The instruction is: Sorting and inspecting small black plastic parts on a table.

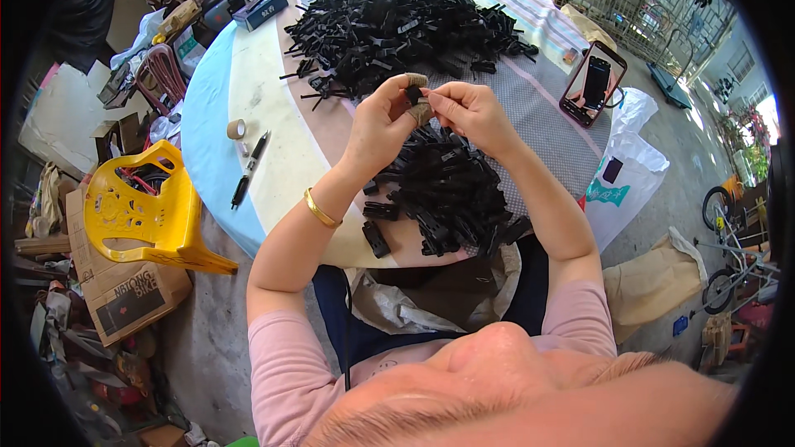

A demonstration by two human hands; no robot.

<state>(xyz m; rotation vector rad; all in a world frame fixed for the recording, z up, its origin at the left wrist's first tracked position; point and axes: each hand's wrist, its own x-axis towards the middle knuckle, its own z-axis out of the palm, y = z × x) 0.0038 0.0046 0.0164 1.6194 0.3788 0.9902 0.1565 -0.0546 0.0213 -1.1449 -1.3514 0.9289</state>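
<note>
My left hand [380, 120] is closed in a pinch, with tan wraps on its thumb and a finger. Between those fingertips sits a small black piece [412, 95], partly hidden. My right hand [474, 113] meets it there, thumb and finger pinched together at the piece's edge; what exactly they grip is too small to make out. Just beyond both hands spreads a big heap of black strap-like pieces [397, 25]. Nearer to me, below the hands, lies a second pile of black plastic buckle-like parts [447, 190], with a few loose ones by its left side.
The round table's cloth [286, 145] is striped. On it lie a black marker [251, 170], a tape roll [236, 129] and a dark blue box [260, 11]. A phone [593, 84] stands at the right. A yellow chair [157, 207] is at left, and a white sack [393, 302] spans my lap.
</note>
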